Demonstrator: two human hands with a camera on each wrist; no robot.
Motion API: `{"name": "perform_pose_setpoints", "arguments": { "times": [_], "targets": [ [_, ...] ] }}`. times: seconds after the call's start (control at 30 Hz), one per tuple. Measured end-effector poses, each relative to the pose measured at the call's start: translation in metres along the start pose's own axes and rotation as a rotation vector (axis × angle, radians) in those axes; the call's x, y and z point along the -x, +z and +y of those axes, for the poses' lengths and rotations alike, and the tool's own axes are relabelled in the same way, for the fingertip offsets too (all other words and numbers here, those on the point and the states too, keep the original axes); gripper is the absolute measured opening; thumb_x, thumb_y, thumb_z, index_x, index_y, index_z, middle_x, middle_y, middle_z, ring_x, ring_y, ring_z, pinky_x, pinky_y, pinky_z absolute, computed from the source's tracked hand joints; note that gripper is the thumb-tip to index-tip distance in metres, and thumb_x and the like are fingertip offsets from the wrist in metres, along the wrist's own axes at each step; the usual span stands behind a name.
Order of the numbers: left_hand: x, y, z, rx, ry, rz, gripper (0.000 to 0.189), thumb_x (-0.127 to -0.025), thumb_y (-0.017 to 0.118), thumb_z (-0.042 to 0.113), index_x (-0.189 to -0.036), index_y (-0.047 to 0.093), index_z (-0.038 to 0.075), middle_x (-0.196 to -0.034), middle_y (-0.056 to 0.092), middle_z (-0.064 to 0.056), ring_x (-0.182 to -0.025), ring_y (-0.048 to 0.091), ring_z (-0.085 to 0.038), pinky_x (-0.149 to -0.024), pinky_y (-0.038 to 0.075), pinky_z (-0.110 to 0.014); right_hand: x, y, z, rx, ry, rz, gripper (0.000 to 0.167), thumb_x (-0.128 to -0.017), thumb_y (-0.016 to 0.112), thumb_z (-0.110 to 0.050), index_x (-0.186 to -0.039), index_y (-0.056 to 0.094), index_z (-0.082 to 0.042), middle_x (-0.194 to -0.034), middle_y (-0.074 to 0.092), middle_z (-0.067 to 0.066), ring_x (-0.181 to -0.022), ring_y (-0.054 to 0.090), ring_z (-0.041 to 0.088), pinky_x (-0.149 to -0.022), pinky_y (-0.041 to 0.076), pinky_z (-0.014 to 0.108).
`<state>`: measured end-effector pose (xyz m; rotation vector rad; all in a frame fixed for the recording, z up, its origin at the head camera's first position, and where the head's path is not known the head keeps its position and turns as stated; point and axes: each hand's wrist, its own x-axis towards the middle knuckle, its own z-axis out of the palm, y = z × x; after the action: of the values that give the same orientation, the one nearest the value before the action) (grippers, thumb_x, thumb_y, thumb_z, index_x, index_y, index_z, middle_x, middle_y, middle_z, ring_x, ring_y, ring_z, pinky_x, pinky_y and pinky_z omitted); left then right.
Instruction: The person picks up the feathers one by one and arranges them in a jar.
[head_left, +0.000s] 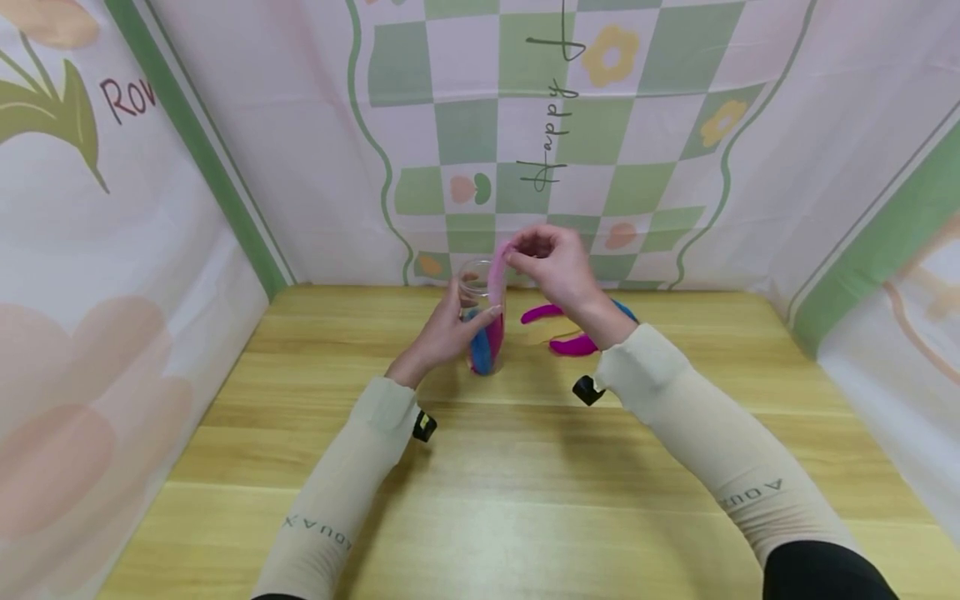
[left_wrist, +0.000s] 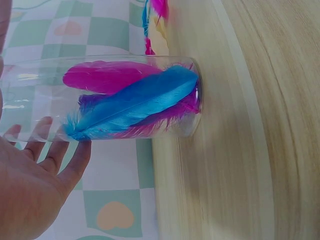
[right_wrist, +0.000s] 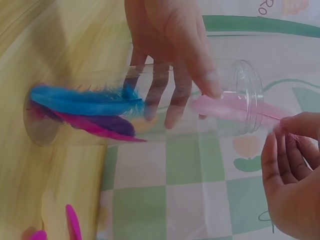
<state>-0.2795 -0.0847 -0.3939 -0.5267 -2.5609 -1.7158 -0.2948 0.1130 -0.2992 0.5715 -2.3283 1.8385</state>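
The pink feather is near the centre of the head frame, its lower part inside the mouth of the clear jar and its upper end above the rim. Your right hand pinches this upper end between thumb and forefinger. Your left hand holds the jar below its mouth, the thumb on one side and the fingers spread around the other. The jar stands about upright, its base on the table.

I judge that you are at the step of putting this feather into the jar. The next move, I think, calls for lowering it past the rim and then loosening the pinch, while the left hand gives support. The soft feather could bend at the rim.

Low in the jar lean a blue feather, a magenta feather and a purple feather. Right of the jar, partly behind your right forearm, more feathers lie on the wood: magenta, yellowish and blue.

The table has light wood grain. Behind it, printed cloth with green checks and flowers fills the upper frame; a similar cloth hangs at each side.
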Motion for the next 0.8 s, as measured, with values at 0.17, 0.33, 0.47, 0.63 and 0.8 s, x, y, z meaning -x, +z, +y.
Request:
{"name": "perform_pose_setpoints", "arguments": {
  "times": [0.17,0.33,0.47,0.63,0.8],
  "targets": [
    [0.000,0.000,0.000,0.021,0.005,-0.005,0.077,-0.100,0.066,0.045,-0.156,0.024,0.012,-0.137,0.053,-0.012,-0.133,0.052,-0.037,-0.104,0.050,-0.051,-0.001,0.004,-0.003,0.049,-0.005,-0.029,0.013,-0.093,0.077,-0.010,-0.102,0.074,-0.001,-0.097,0.073,0.011,-0.083,0.062,0.021,-0.066,0.049,0.024],
    [0.000,0.000,-0.001,0.035,0.004,-0.014,0.074,-0.100,0.065,0.046,-0.154,0.024,0.017,-0.134,0.054,-0.009,-0.131,0.055,-0.029,-0.100,0.053,-0.048,-0.003,0.008,-0.002,0.070,-0.008,-0.053,0.011,-0.093,0.075,-0.007,-0.101,0.074,0.000,-0.096,0.073,0.012,-0.084,0.063,0.021,-0.069,0.051,0.025],
    [0.000,0.000,-0.001,0.032,0.009,-0.017,0.073,-0.100,0.066,0.046,-0.154,0.025,0.019,-0.133,0.055,-0.009,-0.129,0.056,-0.028,-0.099,0.054,-0.047,-0.003,0.010,-0.003,0.110,-0.014,-0.078,0.010,-0.094,0.075,-0.007,-0.101,0.075,-0.001,-0.095,0.072,0.012,-0.084,0.063,0.022,-0.070,0.052,0.026],
    [-0.001,0.000,-0.001,0.023,0.004,-0.021,0.074,-0.099,0.065,0.047,-0.155,0.024,0.019,-0.132,0.055,-0.009,-0.129,0.056,-0.028,-0.099,0.053,-0.048,-0.003,0.010,-0.003,0.166,-0.009,-0.121,0.009,-0.095,0.074,-0.010,-0.102,0.076,-0.004,-0.095,0.071,0.010,-0.085,0.062,0.023,-0.071,0.052,0.028],
    [-0.001,-0.001,0.000,0.018,0.008,-0.022,0.072,-0.100,0.065,0.044,-0.154,0.025,0.019,-0.131,0.056,-0.008,-0.128,0.056,-0.027,-0.099,0.053,-0.048,-0.005,0.012,-0.004,0.203,-0.008,-0.169,0.010,-0.095,0.074,-0.010,-0.103,0.076,-0.005,-0.096,0.072,0.011,-0.085,0.063,0.024,-0.073,0.053,0.030]
  ]
}}
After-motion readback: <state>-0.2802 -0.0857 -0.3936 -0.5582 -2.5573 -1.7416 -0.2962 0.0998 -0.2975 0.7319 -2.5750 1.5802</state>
